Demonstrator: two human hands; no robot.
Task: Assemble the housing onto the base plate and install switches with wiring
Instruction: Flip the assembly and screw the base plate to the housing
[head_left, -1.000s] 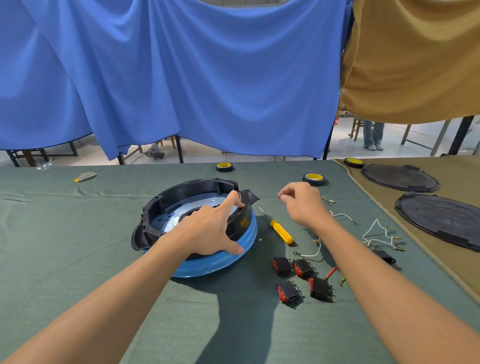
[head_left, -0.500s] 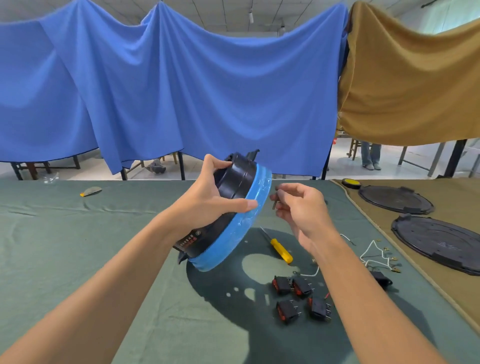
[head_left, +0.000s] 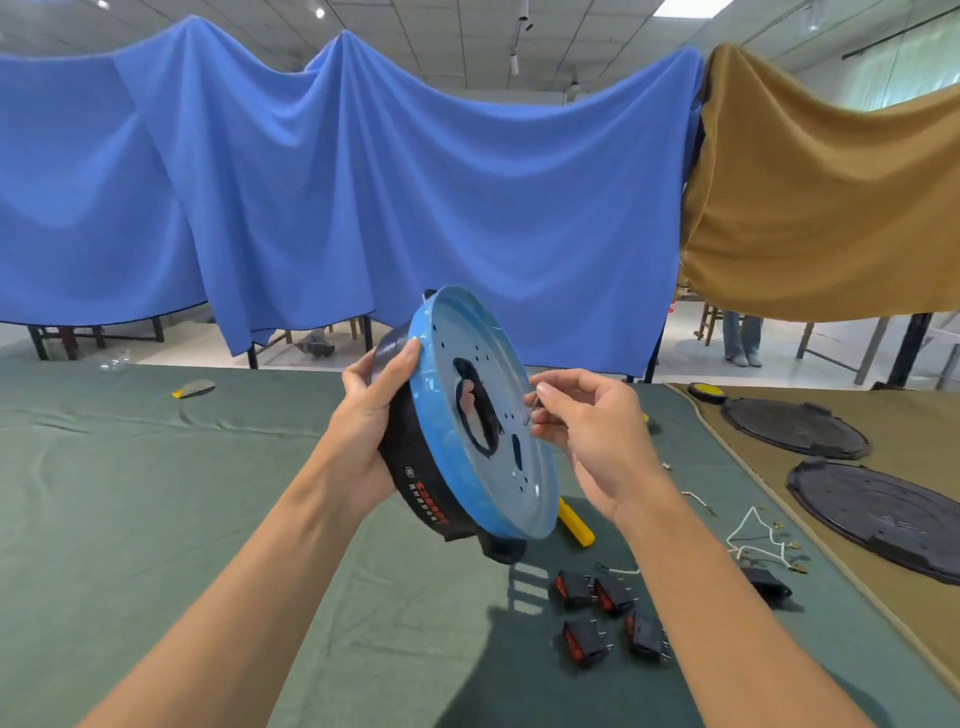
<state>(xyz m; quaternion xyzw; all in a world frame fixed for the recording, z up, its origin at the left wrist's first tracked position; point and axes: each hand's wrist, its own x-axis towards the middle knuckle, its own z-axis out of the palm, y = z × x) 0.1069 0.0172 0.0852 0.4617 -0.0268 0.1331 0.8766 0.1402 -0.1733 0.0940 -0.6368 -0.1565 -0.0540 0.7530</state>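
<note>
While your left hand (head_left: 371, 431) holds the housing (head_left: 415, 467) and base plate (head_left: 483, 358) up off the counter (head_left: 156, 493), your right hand (head_left: 587, 441) holds a small metal fastener (head_left: 532, 408) at the plate.

Your left thumb lies along the blue rim and the other fingers wrap behind the black housing, so the pair stands tilted on edge with the plate's underside facing your right hand. That hand's thumb and forefinger pinch the fastener just beside the central opening; whether its tip touches the plate cannot be told. Below, four red-and-black switches (head_left: 574, 590) lie on the green counter, the yellow screwdriver (head_left: 574, 522) sits partly hidden behind the plate, and white wires (head_left: 753, 530) lie to the right.
</note>
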